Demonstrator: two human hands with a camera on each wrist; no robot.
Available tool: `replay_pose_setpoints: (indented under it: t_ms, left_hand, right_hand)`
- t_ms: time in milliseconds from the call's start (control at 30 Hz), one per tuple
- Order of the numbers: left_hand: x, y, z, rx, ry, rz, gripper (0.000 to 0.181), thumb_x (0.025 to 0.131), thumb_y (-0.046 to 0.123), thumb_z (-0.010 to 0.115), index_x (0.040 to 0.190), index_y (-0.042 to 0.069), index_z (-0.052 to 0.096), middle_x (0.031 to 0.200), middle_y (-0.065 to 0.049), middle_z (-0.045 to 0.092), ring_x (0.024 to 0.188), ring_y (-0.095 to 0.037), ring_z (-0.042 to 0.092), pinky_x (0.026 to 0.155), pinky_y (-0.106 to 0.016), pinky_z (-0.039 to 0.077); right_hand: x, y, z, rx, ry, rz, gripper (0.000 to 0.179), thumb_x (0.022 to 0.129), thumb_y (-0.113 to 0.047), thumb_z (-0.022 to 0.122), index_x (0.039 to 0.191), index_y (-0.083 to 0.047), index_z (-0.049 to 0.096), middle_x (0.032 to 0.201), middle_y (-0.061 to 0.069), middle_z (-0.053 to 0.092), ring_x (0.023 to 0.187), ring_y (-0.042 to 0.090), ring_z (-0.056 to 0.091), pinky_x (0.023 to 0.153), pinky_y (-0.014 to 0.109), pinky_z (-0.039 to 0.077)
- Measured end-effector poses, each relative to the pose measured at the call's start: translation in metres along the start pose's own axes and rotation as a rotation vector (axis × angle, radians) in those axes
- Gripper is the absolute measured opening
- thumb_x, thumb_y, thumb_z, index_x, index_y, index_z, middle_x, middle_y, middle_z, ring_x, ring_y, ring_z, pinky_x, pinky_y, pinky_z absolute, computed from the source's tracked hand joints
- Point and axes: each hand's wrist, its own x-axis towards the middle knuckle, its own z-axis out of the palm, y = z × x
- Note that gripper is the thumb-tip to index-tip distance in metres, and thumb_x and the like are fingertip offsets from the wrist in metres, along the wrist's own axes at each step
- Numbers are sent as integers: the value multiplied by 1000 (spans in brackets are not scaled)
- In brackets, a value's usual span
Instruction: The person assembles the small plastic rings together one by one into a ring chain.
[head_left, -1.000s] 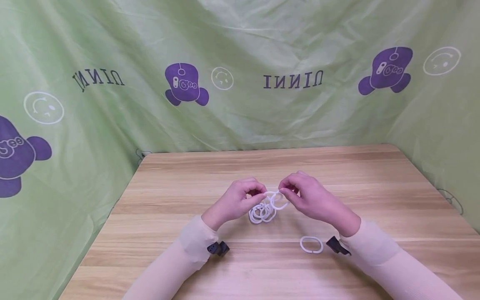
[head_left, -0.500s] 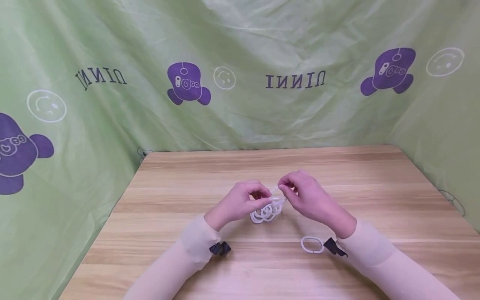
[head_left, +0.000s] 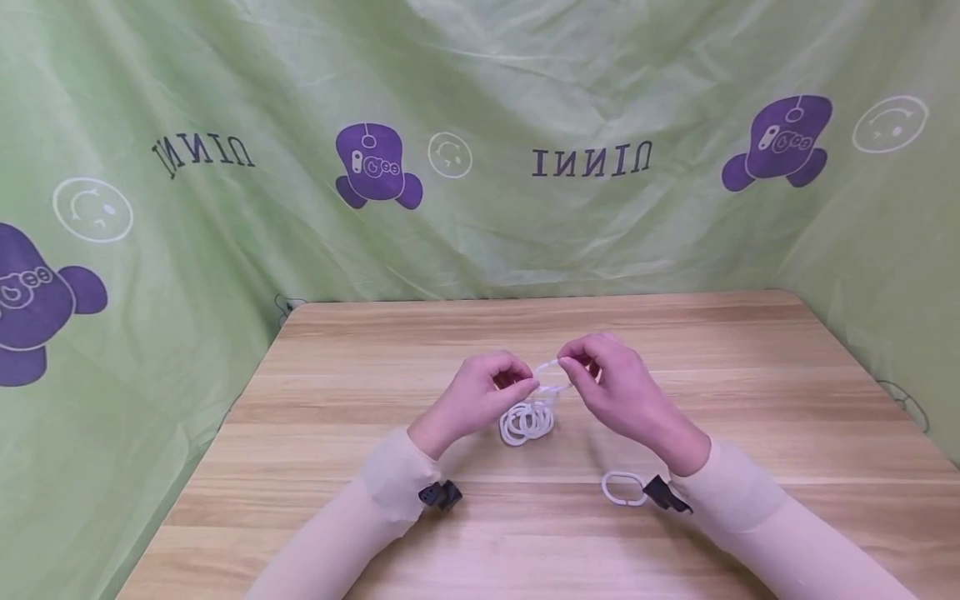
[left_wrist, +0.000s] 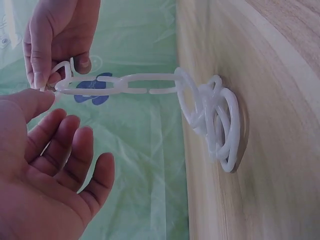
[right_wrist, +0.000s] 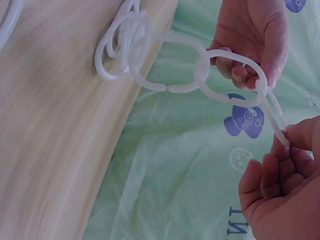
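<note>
Several white oval plastic links, each with a small gap, hang together as a chain. Its lower end lies in a heap [head_left: 527, 423] on the table. Above the heap, my left hand [head_left: 480, 387] pinches an upper link [right_wrist: 255, 56] between thumb and finger. Facing it, my right hand [head_left: 622, 392] pinches the end link [right_wrist: 272, 120], which passes through the one at my left fingertips. From there the chain runs down to the heap in both wrist views. The gap of the end link is partly hidden by fingers.
One loose white link [head_left: 622, 474] lies apart on the wooden table [head_left: 525, 550], next to a black wrist camera [head_left: 666, 493] on my right wrist. A green patterned curtain [head_left: 480, 233] stands behind the table and along both sides.
Both hands have risen slightly, the right more than the left. The link between them now spans the gap between my fingertips, and the heap below sits more compactly.
</note>
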Motion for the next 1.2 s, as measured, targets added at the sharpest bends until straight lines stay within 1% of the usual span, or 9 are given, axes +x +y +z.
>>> replay_pose_setpoints:
  t_ms: [233, 367, 500, 667, 767, 867, 1000, 1100, 1200]
  left_hand:
    - [0, -1, 1, -21, -7, 24, 4, 91, 11, 70, 91, 7, 71, 81, 2, 66, 72, -10, 60, 66, -31, 54]
    - [-1, 0, 0, -23, 10, 47, 3, 92, 10, 68, 91, 7, 70, 81, 3, 66, 74, -9, 61, 67, -34, 54]
    - [-1, 2, -2, -13, 37, 48, 3, 92, 10, 68, 90, 8, 69, 82, 3, 66, 75, -9, 61, 67, -29, 54]
    - [-1, 5, -4, -13, 56, 45, 5, 92, 10, 69, 90, 6, 70, 83, 0, 66, 75, -10, 61, 68, -26, 53]
    - [0, 5, -3, -10, 60, 38, 7, 92, 8, 68, 90, 2, 69, 83, -5, 67, 75, -14, 61, 68, -29, 53]
    - [1, 3, -4, -5, 65, 33, 8, 92, 8, 68, 90, 0, 69, 83, -6, 67, 75, -16, 61, 68, -31, 53]
    - [1, 0, -6, -8, 71, 46, 7, 93, 10, 68, 90, 3, 69, 83, -2, 67, 75, -12, 60, 68, -29, 53]
    - [1, 0, -6, -19, 69, 59, 6, 93, 10, 68, 89, 6, 70, 83, 0, 66, 75, -11, 60, 68, -28, 52]
    - [1, 1, -6, -26, 58, 62, 6, 93, 10, 68, 89, 6, 69, 83, 0, 66, 75, -10, 60, 68, -27, 52]
  right_hand:
    - [-2, -3, 2, 30, 27, 28, 9, 91, -1, 68, 95, -10, 67, 82, -8, 59, 77, 9, 50, 61, 30, 48]
    - [-5, -3, 2, 44, 19, 62, 10, 92, -3, 67, 96, -11, 67, 82, -8, 58, 76, 9, 51, 62, 30, 48]
    - [-7, -2, -1, 48, -1, 77, 10, 93, -4, 66, 98, -12, 68, 83, -8, 59, 77, 9, 52, 63, 29, 48]
    - [-9, 0, -7, 41, -24, 77, 11, 91, -5, 68, 99, -13, 68, 82, -10, 60, 75, 8, 54, 63, 28, 48]
    - [-11, 3, -13, 35, -48, 110, 10, 91, -7, 69, 99, -14, 68, 82, -11, 60, 72, 9, 54, 61, 26, 47]
    - [-17, 7, -17, 28, -117, 173, 8, 93, -10, 68, 99, -15, 67, 82, -10, 60, 71, 11, 54, 61, 26, 47]
    - [-28, 15, -20, 15, -282, 238, 2, 95, -15, 65, 96, -16, 67, 83, -10, 60, 74, 11, 55, 62, 26, 48]
    - [-37, 20, -22, 2, -433, 212, 3, 96, -16, 64, 94, -16, 67, 82, -12, 59, 75, 7, 54, 64, 26, 49]
    - [-46, 23, -25, -1, -564, 160, 7, 93, -10, 65, 91, -17, 66, 80, -14, 58, 74, 4, 53, 66, 25, 49]
